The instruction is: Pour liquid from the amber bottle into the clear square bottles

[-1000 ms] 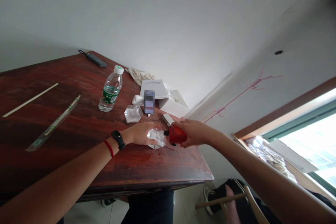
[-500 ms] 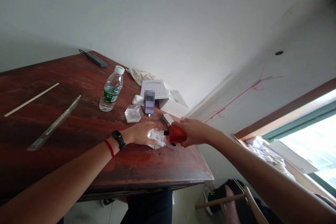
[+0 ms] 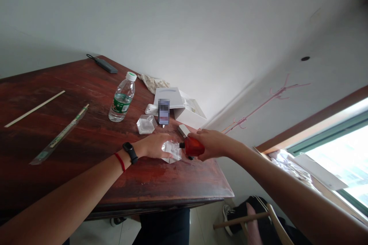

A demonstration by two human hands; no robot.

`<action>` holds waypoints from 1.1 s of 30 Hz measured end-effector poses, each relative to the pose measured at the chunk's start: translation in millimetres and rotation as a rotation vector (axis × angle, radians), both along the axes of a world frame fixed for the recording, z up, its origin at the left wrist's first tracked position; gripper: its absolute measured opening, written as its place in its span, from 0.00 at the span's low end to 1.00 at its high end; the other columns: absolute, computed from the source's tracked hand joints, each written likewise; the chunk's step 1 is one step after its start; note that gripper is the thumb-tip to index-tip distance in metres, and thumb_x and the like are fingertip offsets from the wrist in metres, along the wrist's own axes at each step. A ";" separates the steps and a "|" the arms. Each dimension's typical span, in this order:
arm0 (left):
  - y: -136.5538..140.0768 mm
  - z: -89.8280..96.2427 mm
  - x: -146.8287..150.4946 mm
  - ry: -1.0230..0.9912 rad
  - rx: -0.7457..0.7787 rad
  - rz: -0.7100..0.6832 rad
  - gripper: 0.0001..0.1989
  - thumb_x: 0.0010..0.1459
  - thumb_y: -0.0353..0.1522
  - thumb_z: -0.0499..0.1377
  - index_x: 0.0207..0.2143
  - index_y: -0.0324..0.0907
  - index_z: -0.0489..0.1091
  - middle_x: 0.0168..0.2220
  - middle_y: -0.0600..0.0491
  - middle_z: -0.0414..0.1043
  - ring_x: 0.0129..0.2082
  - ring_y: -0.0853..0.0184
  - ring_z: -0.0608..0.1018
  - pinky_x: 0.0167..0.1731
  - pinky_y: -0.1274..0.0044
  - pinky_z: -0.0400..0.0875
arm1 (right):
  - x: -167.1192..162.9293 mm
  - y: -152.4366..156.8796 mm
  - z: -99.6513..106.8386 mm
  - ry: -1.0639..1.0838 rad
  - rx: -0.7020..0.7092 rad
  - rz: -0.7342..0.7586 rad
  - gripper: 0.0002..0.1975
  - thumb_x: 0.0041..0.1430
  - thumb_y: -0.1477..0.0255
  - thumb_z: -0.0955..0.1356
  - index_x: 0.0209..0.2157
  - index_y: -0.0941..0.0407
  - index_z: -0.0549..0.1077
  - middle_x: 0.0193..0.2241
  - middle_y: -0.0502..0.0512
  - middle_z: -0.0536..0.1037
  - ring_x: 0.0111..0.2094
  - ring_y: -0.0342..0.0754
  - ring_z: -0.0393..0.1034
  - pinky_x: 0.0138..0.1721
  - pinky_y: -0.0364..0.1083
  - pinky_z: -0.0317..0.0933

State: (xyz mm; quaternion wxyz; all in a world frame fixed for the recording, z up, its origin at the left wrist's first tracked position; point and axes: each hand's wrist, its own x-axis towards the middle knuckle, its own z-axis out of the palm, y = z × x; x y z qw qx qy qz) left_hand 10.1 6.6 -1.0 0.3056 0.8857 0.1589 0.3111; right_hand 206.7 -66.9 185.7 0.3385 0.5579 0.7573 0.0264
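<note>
My left hand [image 3: 156,146] is closed around a clear, faceted container [image 3: 173,153] on the table near its front right. In my right hand [image 3: 211,144] is a small red bottle [image 3: 193,147], tipped on its side. Its dark neck points left and meets the container's rim; whether liquid flows cannot be made out. Just behind lies a small white box [image 3: 184,130]. A second clear hexagonal container [image 3: 146,124] stands behind my left hand, beside an upright phone [image 3: 163,116].
A plastic water bottle [image 3: 122,97], a wrapped chopstick packet [image 3: 61,134] and a bare stick [image 3: 34,109] are on the dark red table [image 3: 94,153]. White boxes [image 3: 189,116] stand by the wall. A person's leg [image 3: 254,222] and a wooden chair [image 3: 244,219] are at lower right.
</note>
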 end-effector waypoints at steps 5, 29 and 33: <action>-0.1 0.9 -0.7 -0.019 0.003 -0.011 0.31 0.58 0.37 0.73 0.63 0.46 0.72 0.58 0.46 0.82 0.56 0.50 0.83 0.57 0.64 0.75 | -0.5 0.2 -0.2 -0.003 0.003 -0.002 0.38 0.48 0.60 0.78 0.60 0.55 0.71 0.48 0.68 0.82 0.47 0.68 0.78 0.41 0.55 0.67; -0.8 4.0 -2.2 -0.021 -0.009 -0.015 0.31 0.58 0.36 0.74 0.62 0.46 0.72 0.58 0.47 0.81 0.59 0.49 0.82 0.60 0.64 0.74 | -6.8 3.5 1.7 -0.033 0.002 0.057 0.34 0.47 0.60 0.78 0.55 0.55 0.73 0.44 0.65 0.83 0.45 0.67 0.79 0.41 0.55 0.67; -1.2 5.8 -2.5 -0.008 -0.018 -0.009 0.31 0.58 0.36 0.74 0.62 0.45 0.73 0.58 0.46 0.81 0.58 0.48 0.82 0.60 0.63 0.73 | -6.7 4.5 1.3 -0.035 0.005 0.078 0.33 0.47 0.60 0.78 0.54 0.55 0.74 0.44 0.66 0.84 0.45 0.67 0.79 0.40 0.55 0.67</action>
